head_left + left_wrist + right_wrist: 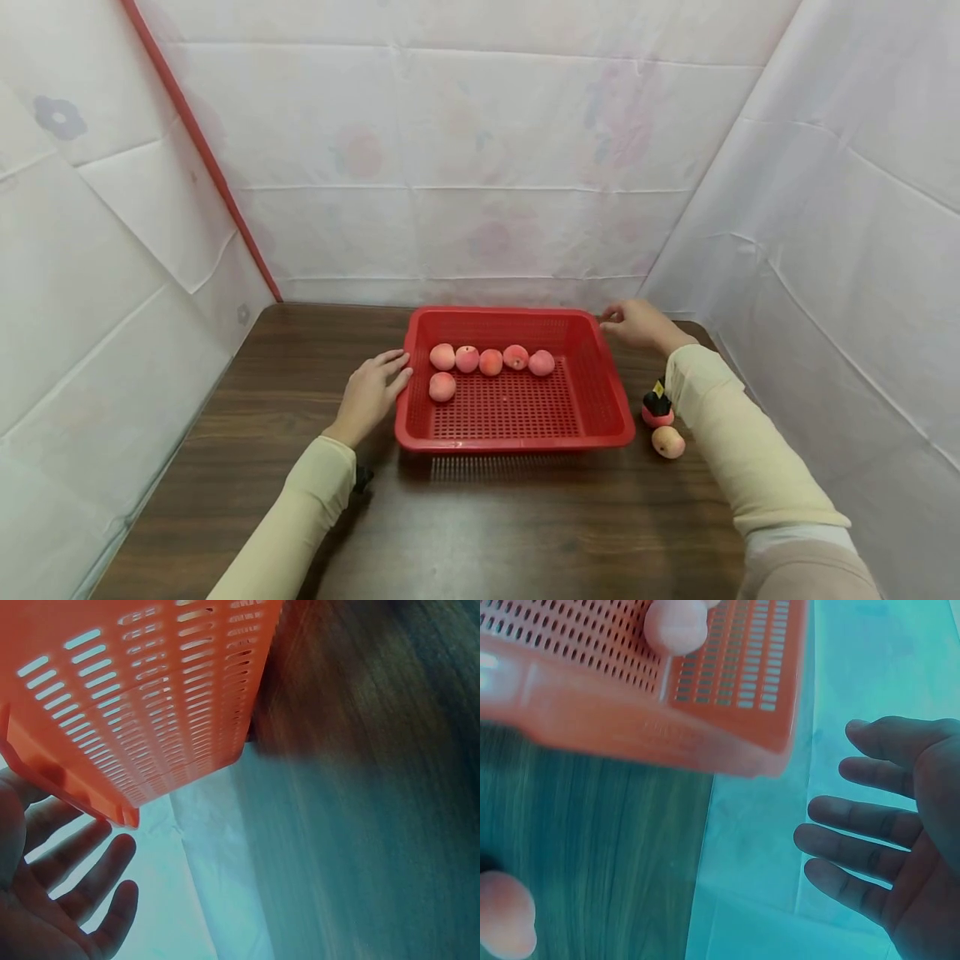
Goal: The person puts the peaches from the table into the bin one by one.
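Note:
A red plastic basket (pixel 514 446) with slotted sides holds several peaches (pixel 491 362), most of them in a row and one nearer the front. At its left rim is my left hand (pixel 369 396), fingers loosely extended and fingertips at the edge; in the left wrist view, part of that hand (pixel 67 877) is cut off by the frame. My right hand (pixel 633 322) is beside the basket's far right corner. The right wrist view shows that hand (pixel 885 832) with spread fingers and a gap between them and the basket (pixel 630 727).
Right of the basket, a peach (pixel 668 442) lies on the dark wooden table (pixel 480 533), beside another peach (pixel 657 415) partly covered by a black object near my right sleeve. White patterned sheets (pixel 480 167) hang behind and on both sides.

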The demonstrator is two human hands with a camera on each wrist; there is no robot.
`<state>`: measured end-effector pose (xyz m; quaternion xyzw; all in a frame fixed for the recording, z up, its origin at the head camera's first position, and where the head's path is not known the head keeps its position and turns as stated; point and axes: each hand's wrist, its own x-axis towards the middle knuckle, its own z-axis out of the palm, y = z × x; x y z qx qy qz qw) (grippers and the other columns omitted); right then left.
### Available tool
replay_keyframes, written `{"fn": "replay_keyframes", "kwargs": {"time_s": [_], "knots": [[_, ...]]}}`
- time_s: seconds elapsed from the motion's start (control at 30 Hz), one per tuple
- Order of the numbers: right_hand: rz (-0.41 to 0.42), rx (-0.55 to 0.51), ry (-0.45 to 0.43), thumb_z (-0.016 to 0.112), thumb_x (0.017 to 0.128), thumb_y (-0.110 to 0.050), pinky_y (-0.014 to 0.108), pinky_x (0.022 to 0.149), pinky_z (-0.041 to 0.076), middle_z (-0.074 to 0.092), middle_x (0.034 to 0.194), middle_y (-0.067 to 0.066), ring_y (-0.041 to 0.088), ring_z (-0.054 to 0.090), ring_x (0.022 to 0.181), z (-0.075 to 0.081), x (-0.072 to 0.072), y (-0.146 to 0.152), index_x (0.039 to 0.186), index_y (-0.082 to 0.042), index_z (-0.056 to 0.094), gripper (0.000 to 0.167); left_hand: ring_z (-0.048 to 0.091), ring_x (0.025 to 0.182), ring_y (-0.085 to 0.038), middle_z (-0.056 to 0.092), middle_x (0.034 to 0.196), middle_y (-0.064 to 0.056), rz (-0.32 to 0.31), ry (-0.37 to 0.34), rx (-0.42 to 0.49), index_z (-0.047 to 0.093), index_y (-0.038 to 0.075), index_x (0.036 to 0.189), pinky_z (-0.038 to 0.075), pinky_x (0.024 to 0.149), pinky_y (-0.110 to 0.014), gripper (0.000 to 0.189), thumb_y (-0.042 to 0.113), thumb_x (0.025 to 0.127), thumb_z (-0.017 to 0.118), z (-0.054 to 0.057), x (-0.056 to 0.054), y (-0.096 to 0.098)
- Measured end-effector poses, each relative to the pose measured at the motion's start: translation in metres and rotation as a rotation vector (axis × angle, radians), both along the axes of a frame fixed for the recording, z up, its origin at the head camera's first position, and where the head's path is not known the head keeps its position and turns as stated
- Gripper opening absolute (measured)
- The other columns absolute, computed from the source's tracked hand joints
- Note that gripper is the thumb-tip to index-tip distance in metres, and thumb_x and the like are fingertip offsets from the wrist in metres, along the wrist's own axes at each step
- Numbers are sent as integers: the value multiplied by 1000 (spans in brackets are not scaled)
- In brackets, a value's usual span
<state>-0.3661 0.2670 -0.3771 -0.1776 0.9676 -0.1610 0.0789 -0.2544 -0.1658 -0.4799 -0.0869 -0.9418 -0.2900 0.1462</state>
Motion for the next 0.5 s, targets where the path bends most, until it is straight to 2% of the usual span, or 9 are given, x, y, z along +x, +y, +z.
{"fn": "replay_keyframes", "kwargs": {"time_s": [0.3,0.5], "knots": [[-13,50,12,64,90,-20,51,87,51,70,110,24,38,64,102,-8,-1,24,114,4,66,34,58,120,-39,62,133,-16,7,11,7,63,4,129,44,101,-58,40,25,94,63,-1,1,0],[-39,67,-44,65,89,-21,53,89,49,67,115,25,41,62,106,-18,2,38,114,5,66,36,58,119,-39,62,133,-15,7,25,2,64,4,129,45,100,-58,40,26,95,63,-1,1,2]]}}
